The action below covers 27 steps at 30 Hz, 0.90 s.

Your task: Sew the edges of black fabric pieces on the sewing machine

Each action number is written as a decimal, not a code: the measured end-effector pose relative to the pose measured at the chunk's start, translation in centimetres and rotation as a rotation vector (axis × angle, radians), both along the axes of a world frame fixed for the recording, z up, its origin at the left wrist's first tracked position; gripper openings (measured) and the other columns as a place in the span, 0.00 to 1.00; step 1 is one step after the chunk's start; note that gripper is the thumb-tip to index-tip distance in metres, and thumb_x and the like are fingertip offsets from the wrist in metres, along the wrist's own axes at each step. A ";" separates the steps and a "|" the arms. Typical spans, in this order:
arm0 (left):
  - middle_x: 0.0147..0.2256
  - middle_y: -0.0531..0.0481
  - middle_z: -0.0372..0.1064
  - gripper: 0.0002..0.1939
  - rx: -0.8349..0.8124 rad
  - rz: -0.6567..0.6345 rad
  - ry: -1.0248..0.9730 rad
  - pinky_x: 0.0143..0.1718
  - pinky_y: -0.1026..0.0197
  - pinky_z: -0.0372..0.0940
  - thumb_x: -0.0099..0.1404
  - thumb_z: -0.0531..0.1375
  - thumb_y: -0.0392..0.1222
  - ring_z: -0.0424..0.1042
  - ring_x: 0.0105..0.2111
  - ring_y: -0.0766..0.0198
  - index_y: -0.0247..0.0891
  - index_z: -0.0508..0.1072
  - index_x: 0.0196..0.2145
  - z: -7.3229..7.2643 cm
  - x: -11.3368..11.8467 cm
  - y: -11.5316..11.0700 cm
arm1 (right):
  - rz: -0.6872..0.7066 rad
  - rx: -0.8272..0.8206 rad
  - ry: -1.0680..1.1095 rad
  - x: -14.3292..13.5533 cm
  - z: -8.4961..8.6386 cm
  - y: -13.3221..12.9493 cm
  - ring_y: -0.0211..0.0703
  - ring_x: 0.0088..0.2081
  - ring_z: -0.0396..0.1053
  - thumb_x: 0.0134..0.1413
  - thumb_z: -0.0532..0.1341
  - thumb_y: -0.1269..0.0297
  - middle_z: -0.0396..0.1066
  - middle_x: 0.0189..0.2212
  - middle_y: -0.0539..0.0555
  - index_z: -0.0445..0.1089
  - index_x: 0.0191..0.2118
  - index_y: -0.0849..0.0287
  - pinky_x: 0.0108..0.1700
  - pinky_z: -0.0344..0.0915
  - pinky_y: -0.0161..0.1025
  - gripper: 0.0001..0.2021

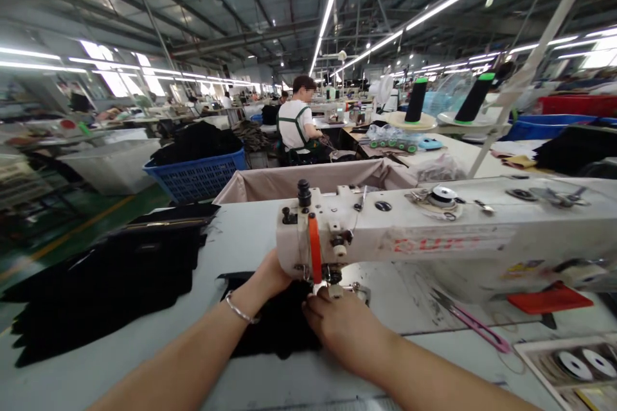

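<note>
A black fabric piece (274,327) lies on the table under the head of a white sewing machine (424,231). Behind the machine head reaches my left hand (274,273), at the far side of the fabric; its fingers are hidden there. My right hand (349,331) is beside the needle area, its fingers curled and closed on the right edge of the fabric. An orange lever-like strip (315,249) runs down the machine head just above the fingers. The needle tip and presser foot are mostly covered by my right hand.
Stacked black fabric pieces (110,276) lie at left. Purple-handled thread snips (475,324), a red pad (549,298) and a bobbin tray (573,366) are at right. Beyond the machine are a pink fabric-lined bin (299,176), a blue crate (197,173) and a seated person (295,122).
</note>
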<state>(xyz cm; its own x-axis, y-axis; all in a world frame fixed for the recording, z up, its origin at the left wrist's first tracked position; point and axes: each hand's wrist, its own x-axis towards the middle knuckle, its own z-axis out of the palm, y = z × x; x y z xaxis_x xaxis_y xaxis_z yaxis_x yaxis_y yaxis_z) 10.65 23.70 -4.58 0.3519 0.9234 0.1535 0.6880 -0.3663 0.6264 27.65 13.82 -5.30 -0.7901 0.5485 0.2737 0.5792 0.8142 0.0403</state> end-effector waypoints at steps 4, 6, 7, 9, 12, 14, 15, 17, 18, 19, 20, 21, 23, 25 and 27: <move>0.47 0.44 0.71 0.11 0.109 -0.023 0.083 0.49 0.46 0.67 0.67 0.61 0.39 0.71 0.46 0.53 0.35 0.72 0.46 -0.5 -0.7 -3.3 | 0.005 -0.005 0.022 1.1 -0.6 -1.1 0.49 0.44 0.71 0.60 0.58 0.75 0.74 0.45 0.60 0.70 0.49 0.65 0.46 0.69 0.43 0.12; 0.45 0.43 0.72 0.10 0.170 -0.014 0.118 0.53 0.41 0.63 0.64 0.61 0.34 0.69 0.49 0.48 0.35 0.73 0.44 -0.5 -1.4 -5.4 | 0.005 -0.007 0.036 1.4 -0.9 -1.3 0.49 0.45 0.70 0.61 0.58 0.74 0.73 0.47 0.60 0.69 0.52 0.66 0.47 0.68 0.43 0.14; 0.45 0.43 0.73 0.09 0.188 -0.016 0.129 0.54 0.40 0.62 0.64 0.60 0.32 0.68 0.50 0.47 0.36 0.74 0.43 -0.5 -1.7 -6.4 | 0.007 -0.010 0.049 1.5 -1.0 -1.3 0.49 0.46 0.70 0.62 0.58 0.74 0.73 0.48 0.60 0.68 0.53 0.66 0.48 0.68 0.43 0.15; 0.44 0.45 0.74 0.11 0.231 -0.100 0.163 0.55 0.43 0.63 0.64 0.58 0.29 0.70 0.50 0.51 0.38 0.75 0.42 -0.3 -2.1 -8.1 | 0.014 -0.013 0.080 1.7 -1.2 -1.3 0.49 0.48 0.68 0.62 0.57 0.72 0.72 0.49 0.59 0.66 0.55 0.66 0.50 0.67 0.45 0.16; 0.45 0.46 0.75 0.16 0.373 -0.302 0.261 0.54 0.53 0.67 0.63 0.55 0.25 0.72 0.48 0.57 0.37 0.74 0.45 -0.3 -2.3 -9.2 | 0.021 0.013 0.123 1.7 -1.3 -1.4 0.50 0.51 0.67 0.63 0.56 0.71 0.73 0.48 0.59 0.66 0.54 0.67 0.54 0.65 0.47 0.15; 0.46 0.45 0.75 0.17 0.475 -0.349 0.314 0.54 0.55 0.68 0.63 0.54 0.24 0.73 0.48 0.59 0.35 0.72 0.47 -0.3 -2.4 -9.3 | 0.025 0.028 0.121 1.6 -1.4 -1.5 0.50 0.52 0.66 0.63 0.55 0.72 0.73 0.48 0.59 0.67 0.54 0.68 0.55 0.64 0.46 0.15; 0.46 0.45 0.75 0.17 0.495 -0.346 0.324 0.54 0.56 0.68 0.64 0.53 0.24 0.73 0.48 0.60 0.35 0.72 0.47 -0.4 -2.5 -9.2 | 0.026 0.026 0.113 1.5 -1.4 -1.5 0.50 0.52 0.67 0.63 0.54 0.73 0.73 0.48 0.60 0.67 0.53 0.69 0.55 0.64 0.46 0.15; 0.47 0.45 0.75 0.18 0.493 -0.360 0.336 0.54 0.57 0.67 0.64 0.53 0.24 0.73 0.48 0.61 0.34 0.71 0.48 -0.6 -2.6 -8.9 | 0.026 0.012 0.094 1.3 -1.4 -1.6 0.49 0.51 0.67 0.63 0.54 0.72 0.73 0.48 0.60 0.68 0.53 0.70 0.55 0.64 0.44 0.15; 0.47 0.45 0.75 0.18 0.477 -0.371 0.339 0.55 0.57 0.67 0.64 0.53 0.24 0.73 0.48 0.62 0.34 0.71 0.48 -0.7 -2.7 -8.8 | 0.026 0.004 0.086 1.2 -1.4 -1.7 0.49 0.51 0.68 0.64 0.54 0.71 0.73 0.48 0.60 0.68 0.53 0.70 0.55 0.64 0.44 0.15; 0.48 0.45 0.75 0.18 0.453 -0.378 0.339 0.56 0.57 0.67 0.64 0.53 0.24 0.73 0.49 0.62 0.34 0.71 0.49 -0.8 -2.8 -8.7 | 0.028 0.002 0.083 1.2 -1.3 -1.7 0.49 0.50 0.68 0.64 0.54 0.70 0.73 0.48 0.60 0.68 0.53 0.70 0.55 0.64 0.44 0.15; 0.48 0.46 0.74 0.18 0.423 -0.381 0.341 0.56 0.57 0.66 0.64 0.54 0.24 0.72 0.50 0.62 0.34 0.71 0.49 -0.8 -2.9 -8.6 | 0.030 0.001 0.080 1.2 -1.3 -1.7 0.49 0.50 0.68 0.64 0.54 0.69 0.73 0.48 0.60 0.68 0.53 0.70 0.56 0.64 0.44 0.16; 0.48 0.46 0.74 0.18 0.400 -0.385 0.339 0.57 0.57 0.65 0.64 0.55 0.24 0.72 0.50 0.62 0.35 0.71 0.49 -0.7 -2.9 -8.6 | 0.032 0.000 0.079 1.2 -1.3 -1.7 0.49 0.50 0.68 0.64 0.54 0.69 0.73 0.48 0.60 0.68 0.53 0.69 0.56 0.63 0.44 0.16; 0.48 0.47 0.74 0.18 0.381 -0.395 0.328 0.57 0.58 0.65 0.64 0.55 0.24 0.72 0.50 0.62 0.35 0.72 0.49 -0.6 -2.9 -8.5 | 0.033 -0.004 0.074 1.2 -1.2 -1.7 0.50 0.50 0.68 0.64 0.54 0.67 0.73 0.48 0.61 0.68 0.53 0.69 0.56 0.63 0.44 0.16; 0.47 0.47 0.75 0.17 0.392 -0.404 0.315 0.56 0.57 0.66 0.64 0.55 0.25 0.73 0.49 0.61 0.35 0.73 0.48 -0.5 -2.9 -8.5 | 0.030 -0.007 0.069 1.2 -1.2 -1.8 0.50 0.51 0.68 0.63 0.54 0.67 0.73 0.48 0.61 0.69 0.53 0.69 0.57 0.62 0.44 0.16; 0.46 0.48 0.75 0.16 0.409 -0.394 0.293 0.55 0.57 0.67 0.65 0.54 0.26 0.74 0.47 0.61 0.36 0.73 0.47 -0.4 -2.9 -8.4 | 0.026 -0.007 0.068 1.1 -1.2 -1.8 0.51 0.50 0.68 0.63 0.54 0.67 0.73 0.47 0.61 0.70 0.52 0.69 0.57 0.62 0.45 0.16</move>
<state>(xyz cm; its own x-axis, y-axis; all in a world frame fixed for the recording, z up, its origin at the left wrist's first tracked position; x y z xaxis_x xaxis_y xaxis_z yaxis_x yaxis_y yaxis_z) 7.78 15.32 -5.00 0.7340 0.6032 0.3119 0.5743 -0.7965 0.1891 28.76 12.03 -6.52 -0.7836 0.5302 0.3240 0.5592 0.8290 -0.0043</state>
